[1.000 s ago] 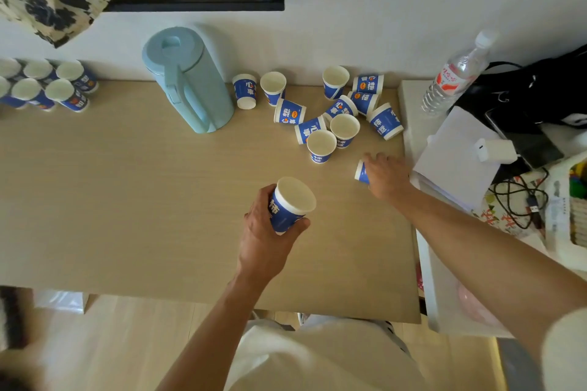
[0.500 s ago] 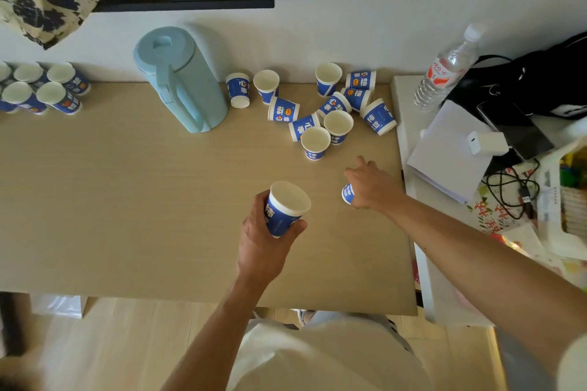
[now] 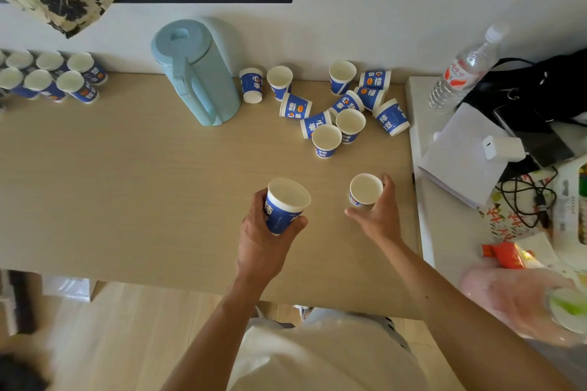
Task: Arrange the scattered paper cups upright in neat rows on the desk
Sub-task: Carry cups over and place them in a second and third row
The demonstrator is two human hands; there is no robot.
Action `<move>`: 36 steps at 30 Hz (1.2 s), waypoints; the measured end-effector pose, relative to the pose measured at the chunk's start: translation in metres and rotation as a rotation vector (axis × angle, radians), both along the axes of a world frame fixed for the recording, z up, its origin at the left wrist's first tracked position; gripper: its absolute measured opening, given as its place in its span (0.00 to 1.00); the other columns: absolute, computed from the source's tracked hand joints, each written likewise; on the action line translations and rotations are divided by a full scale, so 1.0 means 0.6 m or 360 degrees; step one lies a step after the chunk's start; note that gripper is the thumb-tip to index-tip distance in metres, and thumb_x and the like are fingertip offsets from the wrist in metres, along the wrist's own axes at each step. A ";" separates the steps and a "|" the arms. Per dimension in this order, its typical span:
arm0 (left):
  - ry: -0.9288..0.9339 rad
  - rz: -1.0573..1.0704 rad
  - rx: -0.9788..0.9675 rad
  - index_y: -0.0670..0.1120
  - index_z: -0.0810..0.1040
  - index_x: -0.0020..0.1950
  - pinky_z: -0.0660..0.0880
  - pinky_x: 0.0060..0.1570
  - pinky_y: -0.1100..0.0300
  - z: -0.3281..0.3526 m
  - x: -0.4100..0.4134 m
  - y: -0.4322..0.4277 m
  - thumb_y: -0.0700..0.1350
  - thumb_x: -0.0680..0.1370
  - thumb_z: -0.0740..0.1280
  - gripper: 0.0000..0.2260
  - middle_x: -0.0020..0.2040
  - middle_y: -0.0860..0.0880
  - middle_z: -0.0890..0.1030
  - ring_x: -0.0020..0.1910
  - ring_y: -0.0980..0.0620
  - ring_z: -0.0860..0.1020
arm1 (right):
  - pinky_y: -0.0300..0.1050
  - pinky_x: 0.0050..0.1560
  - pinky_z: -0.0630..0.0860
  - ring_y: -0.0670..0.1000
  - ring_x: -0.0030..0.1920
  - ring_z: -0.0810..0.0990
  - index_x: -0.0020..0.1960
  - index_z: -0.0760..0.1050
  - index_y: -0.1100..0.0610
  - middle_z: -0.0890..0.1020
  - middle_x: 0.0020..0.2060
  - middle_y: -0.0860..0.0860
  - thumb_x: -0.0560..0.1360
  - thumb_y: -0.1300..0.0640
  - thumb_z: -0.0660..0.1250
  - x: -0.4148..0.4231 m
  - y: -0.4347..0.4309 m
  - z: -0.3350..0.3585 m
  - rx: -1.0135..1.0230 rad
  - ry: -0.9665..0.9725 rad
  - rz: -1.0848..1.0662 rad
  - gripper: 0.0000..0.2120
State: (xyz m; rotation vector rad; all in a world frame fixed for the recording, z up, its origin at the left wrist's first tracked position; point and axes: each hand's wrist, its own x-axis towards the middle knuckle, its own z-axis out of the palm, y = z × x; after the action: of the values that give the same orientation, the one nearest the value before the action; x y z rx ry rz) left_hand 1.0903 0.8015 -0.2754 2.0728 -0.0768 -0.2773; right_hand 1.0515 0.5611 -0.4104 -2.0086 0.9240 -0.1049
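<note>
My left hand point(image 3: 265, 241) grips a blue-and-white paper cup point(image 3: 284, 205) upright above the wooden desk point(image 3: 127, 187). My right hand point(image 3: 379, 213) holds a second cup point(image 3: 365, 190) upright, fingers curled round its far side, thumb stretched out to the left. Beyond them a scattered pile of cups point(image 3: 343, 105) covers the back right of the desk, some upright and some on their sides. Several cups stand upright in two rows point(image 3: 50, 76) at the desk's far left.
A light blue jug point(image 3: 195, 70) stands at the back centre. A white side table point(image 3: 444, 200) on the right carries a water bottle point(image 3: 462, 71), papers point(image 3: 462, 155), a charger, cables and a black bag. A dark shelf hangs above.
My right hand picked a lying cup off the desk near its right edge, turned it upright and drew it towards me. My left hand kept holding its cup.
</note>
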 end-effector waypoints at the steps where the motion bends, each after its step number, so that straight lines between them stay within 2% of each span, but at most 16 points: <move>1: 0.0001 0.0015 0.0007 0.58 0.72 0.60 0.72 0.39 0.77 0.001 -0.001 0.003 0.47 0.69 0.80 0.25 0.48 0.72 0.79 0.46 0.69 0.79 | 0.48 0.67 0.72 0.55 0.69 0.74 0.78 0.59 0.57 0.72 0.71 0.53 0.62 0.55 0.84 0.000 0.003 -0.006 0.0058 -0.0067 -0.0071 0.52; 3: 0.0014 0.0046 0.0014 0.58 0.72 0.59 0.71 0.39 0.77 0.003 -0.005 0.014 0.47 0.69 0.80 0.24 0.47 0.72 0.80 0.45 0.68 0.79 | 0.44 0.59 0.73 0.56 0.61 0.79 0.71 0.66 0.56 0.78 0.62 0.53 0.62 0.57 0.84 0.003 0.008 -0.015 0.0114 -0.0169 -0.0169 0.43; 6: 0.0024 0.0094 0.0015 0.56 0.73 0.59 0.71 0.38 0.77 0.008 -0.009 0.032 0.48 0.69 0.80 0.23 0.45 0.67 0.81 0.44 0.68 0.79 | 0.41 0.54 0.76 0.56 0.55 0.81 0.64 0.71 0.56 0.81 0.56 0.53 0.63 0.56 0.84 0.011 0.015 -0.020 0.0159 -0.0236 -0.0198 0.35; 8: 0.0018 0.0128 0.0000 0.56 0.74 0.58 0.71 0.37 0.77 0.012 -0.012 0.044 0.48 0.70 0.80 0.22 0.44 0.68 0.81 0.43 0.68 0.79 | 0.28 0.47 0.73 0.55 0.52 0.81 0.62 0.72 0.55 0.81 0.54 0.52 0.64 0.55 0.84 0.017 0.017 -0.017 0.0171 -0.0266 -0.0172 0.32; 9: 0.0013 0.0144 -0.0009 0.56 0.74 0.58 0.71 0.37 0.76 0.015 -0.013 0.052 0.47 0.70 0.80 0.22 0.45 0.69 0.81 0.43 0.68 0.79 | 0.24 0.44 0.71 0.55 0.51 0.82 0.62 0.72 0.55 0.82 0.54 0.52 0.64 0.55 0.83 0.021 0.021 -0.012 0.0177 -0.0280 -0.0156 0.32; 11: 0.0004 0.0174 -0.0041 0.55 0.75 0.58 0.72 0.38 0.75 0.021 -0.013 0.068 0.47 0.70 0.79 0.21 0.46 0.67 0.81 0.43 0.67 0.80 | 0.27 0.46 0.73 0.53 0.52 0.82 0.61 0.73 0.54 0.82 0.53 0.50 0.64 0.55 0.83 0.026 0.035 0.008 0.0188 -0.0320 -0.0104 0.31; 14: -0.0036 0.0250 -0.0084 0.54 0.76 0.57 0.73 0.39 0.73 0.035 -0.006 0.105 0.48 0.69 0.80 0.20 0.49 0.57 0.81 0.43 0.64 0.80 | 0.48 0.55 0.80 0.51 0.52 0.82 0.59 0.75 0.51 0.83 0.51 0.48 0.64 0.57 0.83 0.037 0.085 0.051 0.0261 -0.0464 0.0033 0.27; 16: -0.0087 0.0309 -0.0095 0.55 0.76 0.53 0.72 0.37 0.73 0.047 0.003 0.137 0.48 0.69 0.80 0.18 0.48 0.54 0.79 0.40 0.64 0.78 | 0.54 0.57 0.80 0.53 0.53 0.83 0.59 0.77 0.50 0.84 0.51 0.48 0.65 0.57 0.82 0.049 0.133 0.087 0.0373 -0.0574 0.0133 0.26; 18: -0.0149 0.0386 -0.0114 0.53 0.76 0.52 0.71 0.36 0.73 0.061 0.009 0.180 0.49 0.69 0.80 0.17 0.46 0.53 0.79 0.38 0.63 0.77 | 0.55 0.59 0.79 0.54 0.55 0.83 0.60 0.77 0.51 0.85 0.52 0.48 0.65 0.58 0.82 0.061 0.190 0.126 0.0438 -0.0683 0.0256 0.25; 22: -0.0259 0.0510 -0.0198 0.54 0.78 0.57 0.71 0.36 0.73 0.091 0.011 0.285 0.51 0.70 0.79 0.19 0.44 0.56 0.82 0.38 0.61 0.77 | 0.54 0.60 0.80 0.54 0.55 0.83 0.62 0.77 0.54 0.84 0.54 0.49 0.67 0.59 0.80 0.082 0.314 0.201 0.0510 -0.0854 0.0477 0.26; 26: -0.0365 0.0611 -0.0292 0.53 0.77 0.60 0.71 0.41 0.73 0.115 -0.006 0.404 0.48 0.71 0.79 0.21 0.48 0.55 0.83 0.44 0.59 0.78 | 0.40 0.55 0.79 0.47 0.55 0.83 0.62 0.73 0.51 0.83 0.55 0.45 0.63 0.51 0.80 0.087 0.451 0.268 0.0645 -0.0984 0.0561 0.30; 30: -0.0433 0.0657 -0.0318 0.54 0.76 0.60 0.71 0.45 0.75 0.130 -0.022 0.515 0.46 0.70 0.80 0.21 0.51 0.58 0.83 0.50 0.62 0.79 | 0.34 0.51 0.78 0.43 0.52 0.83 0.60 0.73 0.49 0.83 0.52 0.40 0.62 0.51 0.80 0.090 0.575 0.306 0.0721 -0.1027 0.0652 0.29; 33: -0.0449 0.0698 -0.0306 0.53 0.77 0.61 0.73 0.48 0.71 0.138 -0.025 0.596 0.47 0.70 0.80 0.23 0.53 0.58 0.83 0.51 0.61 0.79 | 0.40 0.53 0.79 0.46 0.53 0.83 0.60 0.74 0.48 0.83 0.54 0.44 0.62 0.50 0.80 0.093 0.659 0.317 0.0754 -0.1036 0.0675 0.28; 36: -0.0435 0.0753 -0.0300 0.53 0.77 0.62 0.78 0.53 0.59 0.144 -0.015 0.663 0.47 0.70 0.80 0.23 0.53 0.59 0.83 0.53 0.58 0.80 | 0.48 0.58 0.79 0.51 0.56 0.83 0.60 0.74 0.48 0.83 0.56 0.47 0.62 0.50 0.80 0.102 0.730 0.320 0.0785 -0.1031 0.0705 0.29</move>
State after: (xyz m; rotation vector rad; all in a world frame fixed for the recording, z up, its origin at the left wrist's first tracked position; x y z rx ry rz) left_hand 1.0813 1.1992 -0.1891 1.8636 0.2137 0.2930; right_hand 1.1128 0.9988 -0.2182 -1.5168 0.0680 -0.2365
